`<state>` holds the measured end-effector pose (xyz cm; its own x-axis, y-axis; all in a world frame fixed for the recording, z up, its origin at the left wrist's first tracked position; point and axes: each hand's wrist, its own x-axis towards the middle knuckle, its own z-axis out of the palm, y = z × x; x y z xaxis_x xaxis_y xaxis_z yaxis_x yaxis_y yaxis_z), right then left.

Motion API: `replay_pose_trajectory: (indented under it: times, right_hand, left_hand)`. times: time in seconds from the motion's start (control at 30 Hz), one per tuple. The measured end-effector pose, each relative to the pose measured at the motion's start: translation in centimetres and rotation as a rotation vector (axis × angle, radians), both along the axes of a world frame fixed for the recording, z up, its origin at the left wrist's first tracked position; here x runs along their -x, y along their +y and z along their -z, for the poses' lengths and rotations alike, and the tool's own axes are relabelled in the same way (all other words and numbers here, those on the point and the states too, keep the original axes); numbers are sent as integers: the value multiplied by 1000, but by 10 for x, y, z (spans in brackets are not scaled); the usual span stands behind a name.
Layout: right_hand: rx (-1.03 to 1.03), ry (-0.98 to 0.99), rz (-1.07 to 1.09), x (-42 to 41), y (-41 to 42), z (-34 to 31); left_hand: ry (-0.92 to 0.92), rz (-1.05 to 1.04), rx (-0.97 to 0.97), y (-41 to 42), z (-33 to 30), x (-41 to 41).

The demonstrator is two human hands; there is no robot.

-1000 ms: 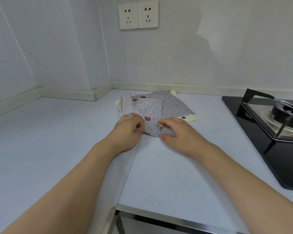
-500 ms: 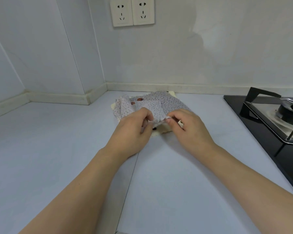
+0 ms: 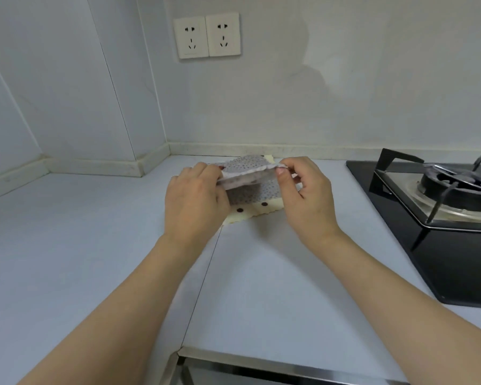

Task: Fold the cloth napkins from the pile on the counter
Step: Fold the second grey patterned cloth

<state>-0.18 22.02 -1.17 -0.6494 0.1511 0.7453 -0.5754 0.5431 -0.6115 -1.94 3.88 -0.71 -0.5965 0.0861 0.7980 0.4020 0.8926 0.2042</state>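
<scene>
A small pile of cloth napkins lies on the pale counter (image 3: 95,259) near the back wall. Both hands hold a grey speckled napkin (image 3: 247,169) lifted above the pile. My left hand (image 3: 195,198) pinches its left edge and my right hand (image 3: 306,195) pinches its right edge, so the cloth stretches between them. Under it lies another grey speckled napkin (image 3: 252,191), and at the bottom a cream napkin with dark dots (image 3: 258,209). My hands hide part of the pile.
A black gas hob (image 3: 442,240) with a burner and pan support (image 3: 456,187) takes up the right of the counter. Two wall sockets (image 3: 207,36) sit above the pile. The counter's front edge with a metal trim (image 3: 261,365) is close to me.
Both hands took hold of the top grey napkin and raised it off the pile, moving apart to stretch it. The view has tilted up and shifted towards the wall.
</scene>
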Motion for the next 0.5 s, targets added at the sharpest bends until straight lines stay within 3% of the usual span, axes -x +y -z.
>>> replay_pose_trajectory:
  times: [0.13,0.3,0.5]
  right_hand:
    - [101,-10,-16,-36,0,-35]
    - [241,54,-24,-94,21,-100]
    - [185,58,11,-167,53,-141]
  left_hand:
    - [-96,-37,-149,3,-29,-31]
    - [-111,-23,-114,0,-81,-75]
    - [-178,32,-131,-2,-129,-141]
